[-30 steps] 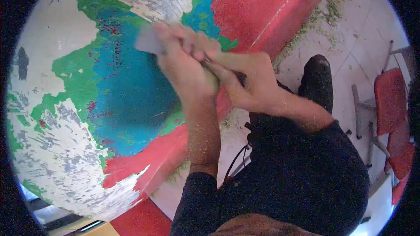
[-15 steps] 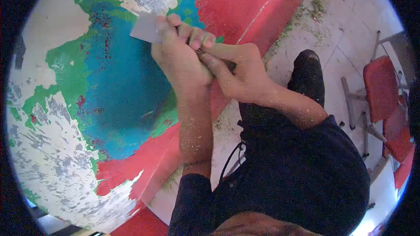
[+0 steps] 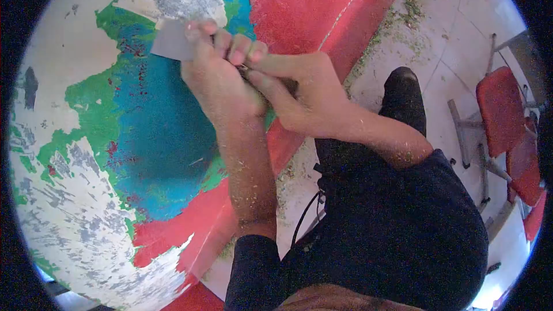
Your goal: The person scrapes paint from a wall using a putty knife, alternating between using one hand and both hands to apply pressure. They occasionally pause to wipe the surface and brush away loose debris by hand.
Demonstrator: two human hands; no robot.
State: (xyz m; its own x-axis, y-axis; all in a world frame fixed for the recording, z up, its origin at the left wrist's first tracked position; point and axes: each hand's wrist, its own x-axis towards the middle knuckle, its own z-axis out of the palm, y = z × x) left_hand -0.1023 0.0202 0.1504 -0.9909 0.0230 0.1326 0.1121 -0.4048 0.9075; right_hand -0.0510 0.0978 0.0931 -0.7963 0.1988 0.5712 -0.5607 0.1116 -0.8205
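Note:
A flat grey scraper blade [image 3: 171, 41] lies over the painted surface [image 3: 167, 109], by the border of the blue, green and whitish patches. My left hand [image 3: 222, 75] is wrapped round the scraper, with its thumb near the blade. Close beside it, my right hand [image 3: 305, 92] pinches the tool's rear end between thumb and fingers. Most of the handle is hidden inside both hands. Small flakes cling to my forearms. Around the blue patch, the paint has ragged green, red and whitish edges.
A red raised edge [image 3: 337, 52] borders the painted surface. Paint flakes [image 3: 410, 8] are scattered on the pale tiled floor [image 3: 443, 46]. My dark shoe [image 3: 402, 83] rests there. Red chairs with metal legs, one with a red seat [image 3: 500, 109], stand at the right.
Both hands and the scraper have moved a little to the left over the painted surface. The grip looks the same, and the view has shifted slightly.

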